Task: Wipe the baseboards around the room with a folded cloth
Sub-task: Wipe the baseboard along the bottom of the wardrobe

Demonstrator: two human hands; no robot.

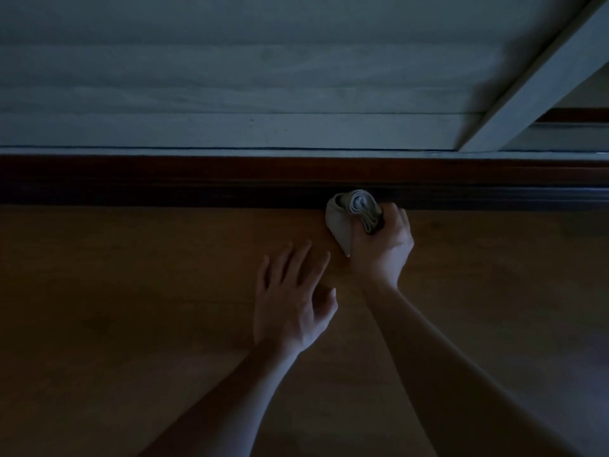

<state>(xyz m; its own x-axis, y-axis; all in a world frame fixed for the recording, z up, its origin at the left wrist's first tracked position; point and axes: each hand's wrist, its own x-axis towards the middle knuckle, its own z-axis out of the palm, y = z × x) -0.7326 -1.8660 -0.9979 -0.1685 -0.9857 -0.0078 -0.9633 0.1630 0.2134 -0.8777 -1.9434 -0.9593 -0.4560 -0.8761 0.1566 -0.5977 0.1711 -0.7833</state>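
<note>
A dark reddish-brown baseboard (197,179) runs straight across the dim view where the wall meets the floor. My right hand (387,245) grips a folded light grey cloth (346,219) and holds its rolled end against the lower part of the baseboard, right of centre. My left hand (293,301) hovers or rests low over the wooden floor just left of the cloth, fingers spread and straight, holding nothing. Both forearms reach in from the bottom edge.
Brown wooden floor (131,308) fills the lower half. Above the baseboard is a pale wall (230,77). A pale slanted frame or trim (534,84) crosses the top right corner, with an opening beyond it.
</note>
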